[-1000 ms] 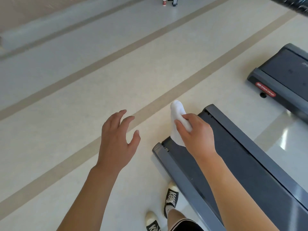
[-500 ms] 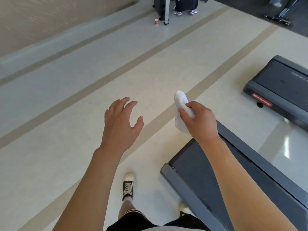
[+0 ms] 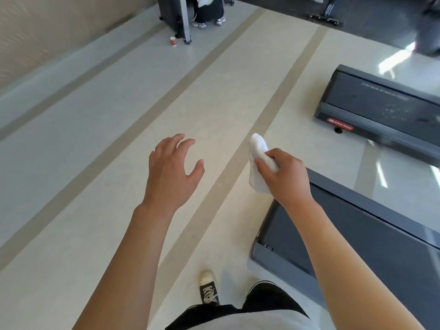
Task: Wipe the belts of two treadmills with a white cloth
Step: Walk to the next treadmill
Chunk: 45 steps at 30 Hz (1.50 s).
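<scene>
My right hand (image 3: 287, 181) grips a crumpled white cloth (image 3: 258, 160) in the air, above the floor just beyond the rear end of the near treadmill. That treadmill's dark belt (image 3: 371, 248) runs off to the lower right inside a grey frame. A second treadmill (image 3: 376, 106) with a dark belt and a red label on its end cap lies at the right, farther away. My left hand (image 3: 172, 171) hovers over the pale floor with fingers spread and nothing in it.
Pale floor with tan stripes stretches ahead. My dark shoe (image 3: 209, 288) stands on it beside the near treadmill's corner. A small red-and-white cup (image 3: 173, 41) sits by a dark machine base (image 3: 175, 17) at the top. Another person's shoes (image 3: 207, 23) show there.
My view has lifted and I have stepped back from the near treadmill's end. My right hand raised the cloth off the belt; my left hand stays open beside it.
</scene>
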Motion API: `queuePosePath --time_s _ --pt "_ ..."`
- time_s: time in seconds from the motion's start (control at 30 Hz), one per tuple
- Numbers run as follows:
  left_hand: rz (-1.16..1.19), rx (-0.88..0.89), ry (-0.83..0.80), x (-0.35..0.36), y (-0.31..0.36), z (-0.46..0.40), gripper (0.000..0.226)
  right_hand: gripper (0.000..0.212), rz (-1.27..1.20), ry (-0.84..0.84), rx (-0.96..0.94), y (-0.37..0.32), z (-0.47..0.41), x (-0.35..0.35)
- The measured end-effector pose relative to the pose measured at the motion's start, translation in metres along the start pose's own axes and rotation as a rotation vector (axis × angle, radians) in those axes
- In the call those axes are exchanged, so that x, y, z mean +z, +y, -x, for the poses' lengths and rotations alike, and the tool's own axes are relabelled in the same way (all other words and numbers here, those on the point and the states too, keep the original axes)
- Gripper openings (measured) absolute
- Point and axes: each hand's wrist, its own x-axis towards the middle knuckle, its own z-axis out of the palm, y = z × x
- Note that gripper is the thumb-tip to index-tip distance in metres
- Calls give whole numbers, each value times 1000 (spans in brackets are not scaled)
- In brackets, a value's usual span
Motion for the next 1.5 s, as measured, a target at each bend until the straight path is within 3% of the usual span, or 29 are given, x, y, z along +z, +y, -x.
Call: queuePosePath --time_s 0.5,0.97,1.5 --pt "15 101 -77 34 -17 -120 53 16 -31 96 115 12 -94 17" --pt "-1 282 -167 120 96 -308 52 16 -109 202 244 106 -259 -56" --pt "46 502 -291 211 201 -454 54 19 -98 392 429 183 -350 -115"
